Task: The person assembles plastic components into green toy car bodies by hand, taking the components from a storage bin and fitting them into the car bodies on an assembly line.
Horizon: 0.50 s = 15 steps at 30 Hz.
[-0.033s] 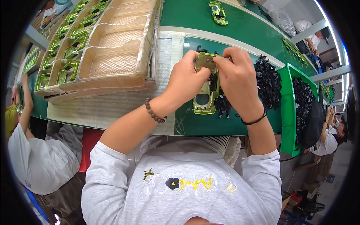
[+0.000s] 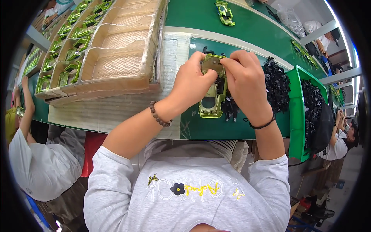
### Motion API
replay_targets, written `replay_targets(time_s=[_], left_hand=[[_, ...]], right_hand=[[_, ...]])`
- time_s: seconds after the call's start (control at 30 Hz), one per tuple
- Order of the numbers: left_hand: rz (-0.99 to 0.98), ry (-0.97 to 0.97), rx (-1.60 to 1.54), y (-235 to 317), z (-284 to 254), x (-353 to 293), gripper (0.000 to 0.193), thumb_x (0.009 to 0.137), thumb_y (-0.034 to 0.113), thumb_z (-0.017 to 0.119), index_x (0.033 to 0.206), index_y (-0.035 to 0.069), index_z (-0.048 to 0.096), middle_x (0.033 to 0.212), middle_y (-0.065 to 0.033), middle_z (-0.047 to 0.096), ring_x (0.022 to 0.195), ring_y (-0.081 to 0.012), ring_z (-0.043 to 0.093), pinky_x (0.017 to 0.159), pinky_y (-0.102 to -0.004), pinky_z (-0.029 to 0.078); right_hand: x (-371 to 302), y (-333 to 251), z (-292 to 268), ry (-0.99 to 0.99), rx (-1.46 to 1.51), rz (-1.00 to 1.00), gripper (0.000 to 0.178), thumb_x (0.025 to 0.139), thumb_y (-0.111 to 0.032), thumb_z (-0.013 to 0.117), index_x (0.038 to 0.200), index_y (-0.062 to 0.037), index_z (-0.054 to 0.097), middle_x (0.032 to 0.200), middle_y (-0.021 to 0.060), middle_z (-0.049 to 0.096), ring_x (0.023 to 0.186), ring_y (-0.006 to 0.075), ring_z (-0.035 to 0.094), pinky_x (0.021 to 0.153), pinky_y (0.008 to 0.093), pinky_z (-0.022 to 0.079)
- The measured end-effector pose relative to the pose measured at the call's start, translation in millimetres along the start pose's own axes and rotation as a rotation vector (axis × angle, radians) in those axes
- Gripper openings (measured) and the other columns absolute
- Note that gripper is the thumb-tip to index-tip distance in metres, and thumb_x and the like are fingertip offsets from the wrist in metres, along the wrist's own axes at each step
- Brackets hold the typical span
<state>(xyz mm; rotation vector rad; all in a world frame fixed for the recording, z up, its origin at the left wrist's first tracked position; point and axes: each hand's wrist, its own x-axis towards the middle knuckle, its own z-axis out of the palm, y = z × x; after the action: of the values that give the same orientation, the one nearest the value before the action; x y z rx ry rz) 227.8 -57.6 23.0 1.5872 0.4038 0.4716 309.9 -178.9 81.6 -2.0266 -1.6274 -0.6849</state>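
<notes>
A shiny lime-green toy car body shell (image 2: 211, 113) lies over the green tabletop, a black part fitted along its middle. Around its left side my left hand (image 2: 189, 83) is closed, thumb pressed on the shell. My right hand (image 2: 247, 85) is bent over the far right corner, index fingertip touching the edge there; its thumb is mostly hidden. Small black plastic parts (image 2: 230, 109) lie just right of the shell, partly under my right hand. Another black piece (image 2: 208, 50) shows beyond the shell's far end.
At left stands a compartmented tan tray (image 2: 116, 65) with several green shells (image 2: 70, 73). On the right are a heap of black parts (image 2: 276, 83) and a green bin (image 2: 295, 116) holding more. Another green car (image 2: 225, 13) sits farther back. Other people work at both sides.
My right hand's fingers have shifted slightly at the far corner of the shell. My left hand and the shell look the same.
</notes>
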Motion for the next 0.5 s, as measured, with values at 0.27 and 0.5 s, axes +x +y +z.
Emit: replay_targets(time_s=[0.27, 0.5], left_hand=[[0.017, -0.044, 0.059, 5.5, 0.7, -3.2, 0.025, 0.077, 0.013, 0.057, 0.096, -0.002, 0.052, 0.067, -0.0128, 0.059, 0.059, -0.0199, 0.059, 0.054, -0.0333, 0.045], [0.017, -0.039, 0.081, 9.0, 1.2, -5.3, 0.025, 0.077, 0.013, 0.057, 0.097, -0.001, 0.052, 0.066, -0.0128, 0.059, 0.057, -0.0204, 0.058, 0.054, -0.0334, 0.045]], right_hand=[[6.3, -7.7, 6.3, 0.119, 0.242, 0.124, 0.019, 0.064, 0.003, 0.062, 0.082, -0.0029, 0.064, 0.084, 0.0093, 0.057, 0.077, 0.0279, 0.055, 0.067, 0.0352, 0.047], [2.4, -3.4, 5.3, 0.055, 0.106, -0.001, 0.019, 0.066, 0.002, 0.060, 0.084, -0.0028, 0.062, 0.083, 0.0097, 0.058, 0.078, 0.0289, 0.056, 0.068, 0.0363, 0.047]])
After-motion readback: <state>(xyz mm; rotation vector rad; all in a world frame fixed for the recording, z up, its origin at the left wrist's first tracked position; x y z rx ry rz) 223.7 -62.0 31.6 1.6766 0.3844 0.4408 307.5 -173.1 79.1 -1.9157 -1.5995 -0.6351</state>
